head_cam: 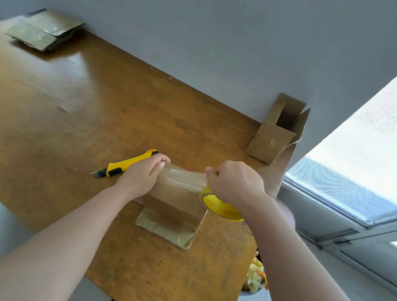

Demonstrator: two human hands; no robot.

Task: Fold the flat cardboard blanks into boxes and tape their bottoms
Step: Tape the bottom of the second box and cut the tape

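The tape roll [220, 205] is held in the right grip [235, 182], whose fingers are curled round its yellow core. The left end of the box [175, 198] is clasped by the left grip [144, 171], and the start of the tape strip [183, 177] appears to be pinned there under the fingers. The strip is stretched between the two grips along the upturned bottom of the box, so its long axis runs left to right, roughly parallel to the near edge of the table [71, 107]. The roll lies at the right end of the strip, just past the box's right edge.

The box is set near the right edge of the table, about midway between the near and far edges. A flat cardboard piece [168, 227] lies against its near side; whether it is a flap of the box cannot be told.

If the strip is to be cut next, the utility knife [126, 164] is probably best reached by the left grip, since it lies just behind it, blade pointing left. A finished box [277, 133] stands at the far right corner against the wall, and a stack of blanks [46, 29] lies at the far left corner. Open tabletop is left on the left side.
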